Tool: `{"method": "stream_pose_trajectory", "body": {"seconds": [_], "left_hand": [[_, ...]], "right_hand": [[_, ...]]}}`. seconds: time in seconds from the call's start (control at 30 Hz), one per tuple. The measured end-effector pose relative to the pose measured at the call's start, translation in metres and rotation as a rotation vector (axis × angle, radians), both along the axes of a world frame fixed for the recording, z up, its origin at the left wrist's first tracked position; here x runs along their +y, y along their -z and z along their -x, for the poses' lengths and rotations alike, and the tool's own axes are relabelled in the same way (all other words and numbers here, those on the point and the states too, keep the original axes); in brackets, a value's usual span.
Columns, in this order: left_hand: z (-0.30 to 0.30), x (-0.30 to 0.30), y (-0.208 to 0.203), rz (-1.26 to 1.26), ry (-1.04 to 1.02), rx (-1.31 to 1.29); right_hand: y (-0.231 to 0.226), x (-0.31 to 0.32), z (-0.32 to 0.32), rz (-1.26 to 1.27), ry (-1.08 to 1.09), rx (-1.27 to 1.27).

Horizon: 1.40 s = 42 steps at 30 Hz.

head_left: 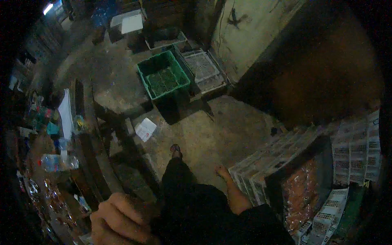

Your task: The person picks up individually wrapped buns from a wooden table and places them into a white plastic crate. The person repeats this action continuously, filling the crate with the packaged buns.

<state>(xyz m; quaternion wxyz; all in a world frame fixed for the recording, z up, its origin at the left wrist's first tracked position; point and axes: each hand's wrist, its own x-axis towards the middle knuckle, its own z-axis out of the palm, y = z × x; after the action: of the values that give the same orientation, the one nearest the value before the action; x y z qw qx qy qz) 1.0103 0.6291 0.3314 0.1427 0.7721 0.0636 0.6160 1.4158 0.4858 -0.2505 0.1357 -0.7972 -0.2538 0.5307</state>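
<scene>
My left hand (122,220) is large in the lower left, its fingers curled and closed. The inside of the grip is hidden, so I cannot make out what is in it. It is close to the edge of a long bench. Below a dark sleeve, my right hand (223,172) hangs low, beside a stack of pale plastic crates (253,169). It is small and dim, and its fingers are too unclear to read. I see nothing in it. A crate at the right holds many shiny, brownish wrapped pieces (301,190).
Ahead on the concrete floor stands a green plastic crate (165,77), beside a pale grated crate (204,67). A white paper sheet (145,129) lies on the floor. The bench at left bears a clear bottle (59,162) and a white cloth (65,112). My sandaled foot (175,150) stands midway.
</scene>
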Motion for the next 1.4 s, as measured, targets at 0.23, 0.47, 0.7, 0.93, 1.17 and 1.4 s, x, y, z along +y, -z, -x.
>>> {"method": "stream_pose_trajectory", "body": {"seconds": [0.23, 0.47, 0.7, 0.93, 1.17, 1.4], "left_hand": [[0.062, 0.206, 0.269, 1.14, -0.518, 0.211], [0.151, 0.142, 0.541, 1.909, -0.366, 1.401], [0.097, 0.236, 0.532, 2.217, -0.488, 1.187], [0.061, 0.336, 0.559, 2.298, -0.632, 1.187], [0.057, 0.389, 0.572, 2.364, -0.686, 1.25], [0.04, 0.39, 0.55, 2.407, -0.697, 1.17]], "right_hand": [[0.015, 0.145, -0.007, -0.486, 0.522, 0.625], [0.052, 0.345, -0.027, -0.088, -0.02, 0.005], [0.133, 0.629, -0.048, -0.126, 0.244, 0.106], [0.287, 0.815, -0.1, -0.035, 0.235, -0.103], [0.387, 0.911, -0.104, 0.209, 0.062, -0.183], [0.366, 0.878, -0.105, -0.204, 0.864, 0.283]]}}
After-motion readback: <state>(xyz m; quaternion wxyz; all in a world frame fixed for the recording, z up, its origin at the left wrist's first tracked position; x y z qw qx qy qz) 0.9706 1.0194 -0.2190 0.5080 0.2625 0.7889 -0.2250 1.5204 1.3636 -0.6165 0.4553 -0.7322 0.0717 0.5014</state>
